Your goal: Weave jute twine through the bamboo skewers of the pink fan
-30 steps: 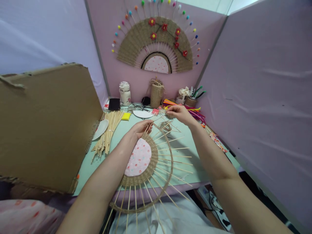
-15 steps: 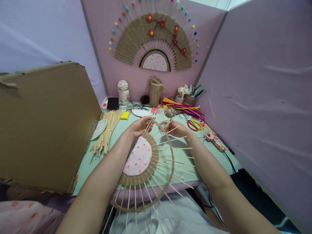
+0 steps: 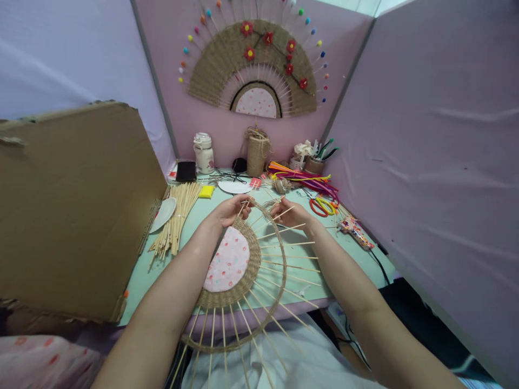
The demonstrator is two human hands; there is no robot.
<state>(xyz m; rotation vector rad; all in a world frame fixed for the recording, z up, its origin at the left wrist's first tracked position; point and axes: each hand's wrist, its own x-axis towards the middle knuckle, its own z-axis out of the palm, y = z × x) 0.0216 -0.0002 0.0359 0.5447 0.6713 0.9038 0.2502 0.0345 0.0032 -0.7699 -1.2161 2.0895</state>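
A half-made woven fan point(image 3: 253, 254) stands on edge before me, leaning over the table's front edge and my lap. Its half-round centre is pink dotted cloth point(image 3: 228, 258) with a band of woven twine round it. Thin bamboo sticks point(image 3: 290, 257) spread outward, crossed farther out by a narrow twine ring point(image 3: 283, 270). At the fan's upper end, my left hand point(image 3: 232, 210) is closed around the end sticks. My right hand point(image 3: 294, 213) is closed on a loose bundle of twine point(image 3: 271, 205) just right of there; its fingertips are partly hidden.
Bamboo sticks point(image 3: 178, 213) lie in a pile on the left beside a cardboard sheet point(image 3: 77, 210). Scissors point(image 3: 323, 206), pipe cleaners point(image 3: 304, 178) and a glue gun point(image 3: 356, 232) are at the right. A twine spool point(image 3: 257, 154) and white bottle point(image 3: 204, 154) stand behind. A finished fan point(image 3: 227, 59) hangs above.
My right hand has moved slightly left, nearer the fan's upper end, with the twine. My left hand keeps its hold. The whole view has shifted a little.
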